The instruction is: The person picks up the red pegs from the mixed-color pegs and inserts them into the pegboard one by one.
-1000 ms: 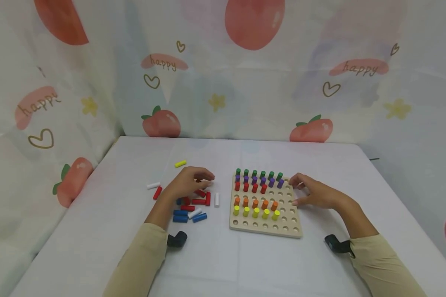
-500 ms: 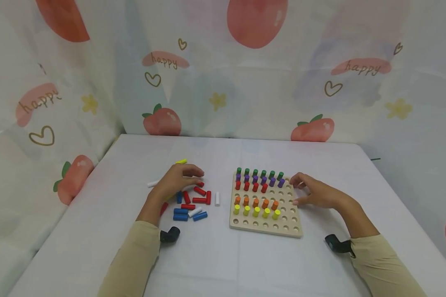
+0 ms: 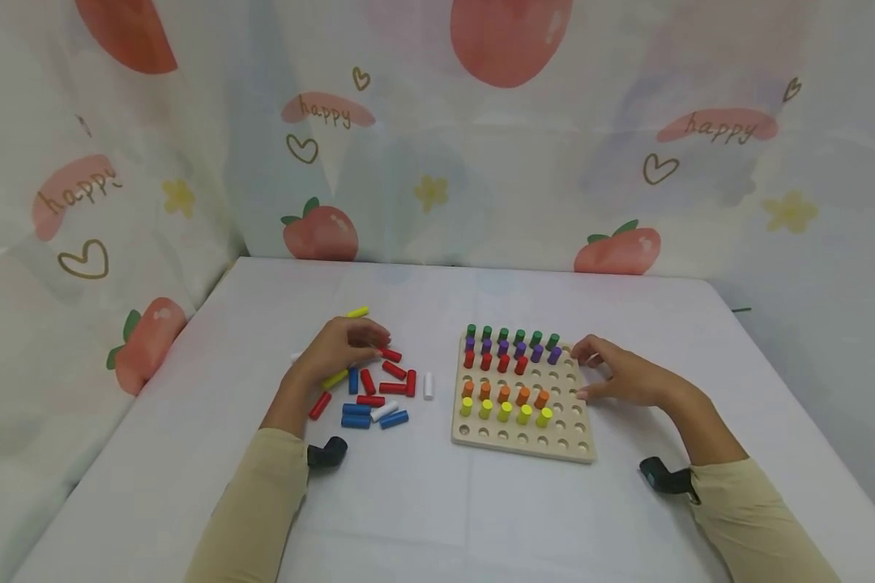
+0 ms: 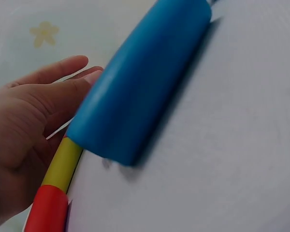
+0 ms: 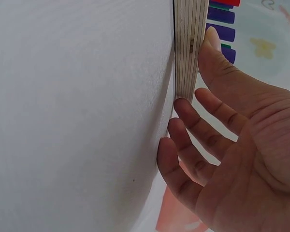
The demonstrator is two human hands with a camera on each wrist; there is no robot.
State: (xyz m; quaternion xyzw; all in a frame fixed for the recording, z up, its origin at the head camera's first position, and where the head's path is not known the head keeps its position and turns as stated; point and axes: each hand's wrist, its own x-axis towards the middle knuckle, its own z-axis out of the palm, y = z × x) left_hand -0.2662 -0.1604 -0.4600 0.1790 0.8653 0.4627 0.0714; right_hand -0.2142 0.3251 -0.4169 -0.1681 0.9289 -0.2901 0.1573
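Note:
My left hand [image 3: 339,348] hovers over the left cluster of loose pegs, fingers loosely bent. A red peg [image 3: 390,355] lies right by its fingertips. In the left wrist view, a blue peg [image 4: 145,82] in the foreground covers the fingertips; a yellow peg [image 4: 63,164] and a red peg [image 4: 47,210] lie near the palm. My right hand [image 3: 620,374] touches the right edge of the wooden pegboard [image 3: 525,448], its thumb at the edge in the right wrist view. Upright green, purple, red, orange and yellow pegs stand in the board's rows.
Several blue pegs [image 3: 356,422], white pegs [image 3: 428,386] and red pegs [image 3: 393,389] lie scattered left of the board on the white table [image 3: 467,518]. A yellow peg [image 3: 358,311] lies beyond the left hand. A patterned cloth [image 3: 510,186] hangs behind.
My left hand has drawn back leftward over the pegs, uncovering red and blue ones. The right hand stays at the board's edge. The view has tilted slightly.

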